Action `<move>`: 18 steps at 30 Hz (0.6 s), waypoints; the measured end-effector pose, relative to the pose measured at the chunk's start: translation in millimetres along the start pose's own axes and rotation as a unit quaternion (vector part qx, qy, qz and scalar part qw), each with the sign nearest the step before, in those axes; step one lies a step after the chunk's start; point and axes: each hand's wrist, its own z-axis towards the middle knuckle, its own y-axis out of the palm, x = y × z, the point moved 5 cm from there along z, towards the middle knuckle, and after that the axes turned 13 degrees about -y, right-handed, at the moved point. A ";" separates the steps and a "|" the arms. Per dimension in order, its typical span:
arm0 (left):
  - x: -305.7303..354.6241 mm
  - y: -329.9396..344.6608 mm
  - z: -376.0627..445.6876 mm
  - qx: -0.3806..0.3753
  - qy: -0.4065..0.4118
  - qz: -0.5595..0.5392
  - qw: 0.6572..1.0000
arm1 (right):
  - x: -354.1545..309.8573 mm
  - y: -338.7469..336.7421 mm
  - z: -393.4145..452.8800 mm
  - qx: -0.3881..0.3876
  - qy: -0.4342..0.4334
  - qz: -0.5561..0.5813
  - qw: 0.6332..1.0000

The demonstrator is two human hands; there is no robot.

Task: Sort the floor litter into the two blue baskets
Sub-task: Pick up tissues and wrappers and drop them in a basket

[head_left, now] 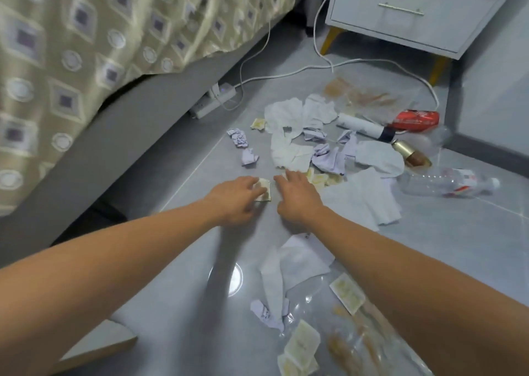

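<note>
Litter covers the grey floor. My left hand (233, 198) has its fingers on a small yellowish sachet (264, 191) lying on the tiles. My right hand (296, 194) reaches flat beside it with fingers spread, holding nothing, close to more sachets (319, 178). Ahead lie white tissues (286, 115), crumpled lilac paper balls (239, 138), a red can (415, 120), a white tube (360, 125), a gold-capped bottle (412, 153) and a clear plastic bottle (446, 185). Nearer me are a white tissue (297, 264), sachets (347, 292) and a clear wrapper (357, 347). No blue basket is in view.
A bed with a patterned cover (86, 46) and grey base runs along the left. A white nightstand (415, 9) on yellow legs stands at the back right. A power strip (213, 101) and white cables (286, 73) lie by the bed.
</note>
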 end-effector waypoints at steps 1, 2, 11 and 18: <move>7.7 -0.1 5.4 0.001 0.003 0.004 1.000 | 2.5 4.9 -2.3 -0.013 0.003 -0.019 1.000; 13.0 1.0 10.6 0.001 0.002 0.010 1.000 | 3.4 8.7 -5.3 -0.015 0.001 -0.038 0.999; 32.8 18.2 2.3 0.071 0.011 0.087 0.994 | -16.3 14.5 -26.5 0.071 -0.084 -0.085 0.990; 40.4 -3.6 -17.6 0.139 0.060 -0.005 0.988 | -9.3 -14.5 -59.5 0.251 -0.072 0.014 0.965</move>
